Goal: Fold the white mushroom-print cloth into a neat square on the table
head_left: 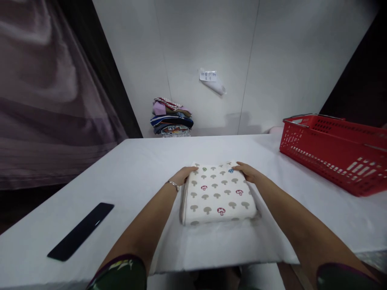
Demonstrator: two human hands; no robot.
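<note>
White mushroom-print cloth point(217, 196), soft fabric, grey mushrooms plus a few red, green and blue ones, folded into a compact, layered rectangle. Sits at the near middle of the white-covered counter point(136, 173), between the forearms. Left hand point(185, 175) grasping its far left corner, right hand point(246, 171) grasping its far right corner; thumb side on top, other fingers mostly hidden. Silver bracelet point(173, 184) on left wrist.

Progress, as judged: folding looks mostly or fully done, print side up, top face fairly flat. Layers show along the left side; near right corner a bit uneven, so some squaring-up may be left. Neither hand has let go, so cloth not yet released. Can't tell whether more folds remain.

Around it: stack of mixed folded fabrics point(172, 119) at the far edge by the wall, well apart from the cloth. Red perforated plastic basket point(335, 149) at right, contents not visible. Flat black phone-like slab point(81, 231) at left, untouched.
</note>
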